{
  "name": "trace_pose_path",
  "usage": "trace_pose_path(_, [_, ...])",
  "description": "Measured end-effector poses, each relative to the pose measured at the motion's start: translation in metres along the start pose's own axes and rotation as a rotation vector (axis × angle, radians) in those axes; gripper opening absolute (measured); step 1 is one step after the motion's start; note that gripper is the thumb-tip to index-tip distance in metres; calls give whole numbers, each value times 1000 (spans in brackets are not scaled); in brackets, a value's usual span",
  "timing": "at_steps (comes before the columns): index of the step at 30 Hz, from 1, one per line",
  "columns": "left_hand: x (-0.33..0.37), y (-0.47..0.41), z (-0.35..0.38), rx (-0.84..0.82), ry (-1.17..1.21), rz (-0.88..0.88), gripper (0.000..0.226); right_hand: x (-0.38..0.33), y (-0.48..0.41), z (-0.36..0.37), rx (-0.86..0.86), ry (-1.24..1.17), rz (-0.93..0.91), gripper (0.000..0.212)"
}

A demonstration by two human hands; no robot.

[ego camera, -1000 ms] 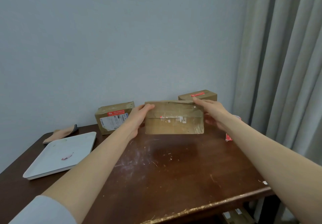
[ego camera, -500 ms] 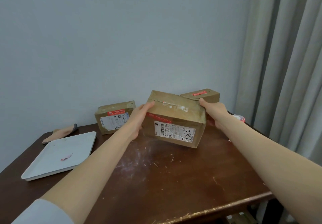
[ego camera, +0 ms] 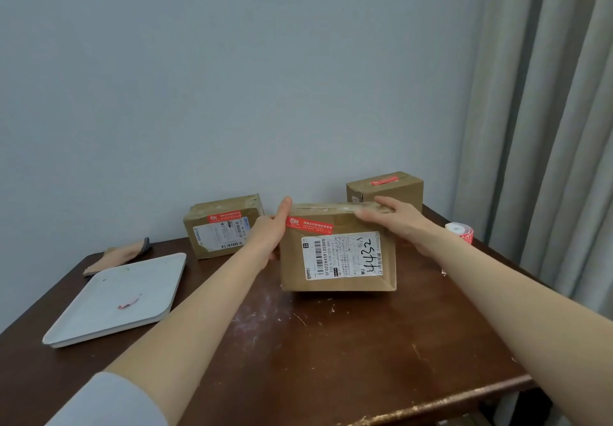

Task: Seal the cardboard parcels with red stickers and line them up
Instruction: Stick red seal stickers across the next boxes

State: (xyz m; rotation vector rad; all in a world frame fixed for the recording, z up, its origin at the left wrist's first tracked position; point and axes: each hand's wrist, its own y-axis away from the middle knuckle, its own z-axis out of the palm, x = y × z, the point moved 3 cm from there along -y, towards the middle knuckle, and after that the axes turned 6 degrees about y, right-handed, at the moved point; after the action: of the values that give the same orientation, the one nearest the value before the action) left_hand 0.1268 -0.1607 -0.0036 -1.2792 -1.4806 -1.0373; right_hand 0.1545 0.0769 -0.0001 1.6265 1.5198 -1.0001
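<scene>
A cardboard parcel [ego camera: 338,260] with a white shipping label and a red sticker stands on the brown table [ego camera: 298,342], its label face turned toward me. My left hand [ego camera: 270,236] grips its left side, thumb over the top edge. My right hand [ego camera: 394,216] lies across its top right edge with fingers curled over it. A second parcel [ego camera: 222,226] with a red sticker stands against the wall at the left. A third parcel [ego camera: 386,188] with a red sticker on top stands at the back right. A roll of red stickers [ego camera: 461,231] sits at the table's right edge.
A white tray [ego camera: 116,299] with a small pink scrap lies on the left of the table. Behind it rests a tan cloth-like object [ego camera: 122,255]. Grey curtains [ego camera: 547,127] hang at the right. The table's front edge runs along the lower right.
Both hands rotated the middle parcel, turning its label face from underneath to facing me, and lowered it onto the table. The other parcels stayed put.
</scene>
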Motion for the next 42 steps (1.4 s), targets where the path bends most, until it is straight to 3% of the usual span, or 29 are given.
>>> trace_pose_path(4, [-8, -1, 6, -4, 21, -22, 77, 2, -6, 5, 71, 172, -48, 66])
trace_pose_path(8, [-16, -3, 5, 8, 121, 62, 54, -10, -10, 9, 195, 344, -137, 44])
trace_pose_path(12, [-21, -6, 2, 68, 51, 206, 34, -18, -14, 16, 239, 474, -193, 24])
trace_pose_path(21, [-11, -3, 4, 211, -155, 587, 25, -18, -20, 24, 320, 527, -202, 23])
trace_pose_path(42, [-7, -6, 2, 265, -146, 574, 16, -15, -17, 32, 379, 596, -216, 32])
